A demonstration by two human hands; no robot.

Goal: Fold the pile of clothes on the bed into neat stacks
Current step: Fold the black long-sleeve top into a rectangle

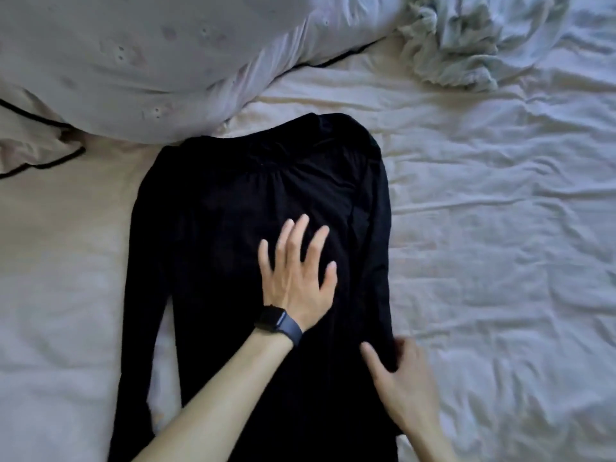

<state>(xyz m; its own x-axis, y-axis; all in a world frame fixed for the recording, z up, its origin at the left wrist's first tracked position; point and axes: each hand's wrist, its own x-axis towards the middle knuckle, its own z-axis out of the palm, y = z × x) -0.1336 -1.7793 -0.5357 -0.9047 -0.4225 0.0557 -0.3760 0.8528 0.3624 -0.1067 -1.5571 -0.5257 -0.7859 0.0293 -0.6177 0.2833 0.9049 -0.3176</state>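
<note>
Black top: your black top (233, 201) lies flat on the bed (500, 228), in the middle. Its neck end points away from you, and its bottom end runs off the near edge of the view.
Sleeve: one long sleeve (141, 295) lies straight down the left side of the top. A thin strip of white sheet shows between the sleeve and the body of the top.
Right side of the top: the edge here is straight and looks folded in, with a long crease running down it. It is too dark to tell just how the cloth is layered.
Left hand: your left hand (296, 275) lies flat on the middle of the top, palm down. The fingers are straight and spread wide, so it presses the cloth and holds nothing.
Watch: a dark watch (271, 316) with a blue strap sits on your left wrist.
Right hand: your right hand (408, 385) is at the right edge of the top, close to you. The thumb lies on the black cloth and the fingers curl at the edge, so it seems to pinch that edge.
Bed: the sheet is white and full of wrinkles.
Big pillow: a big pillow (116, 61) lies at the far left, and its edge touches the neck end of the top.
Pale cloth: a crumpled pale cloth (466, 41) sits at the far right, well apart from the top.
</note>
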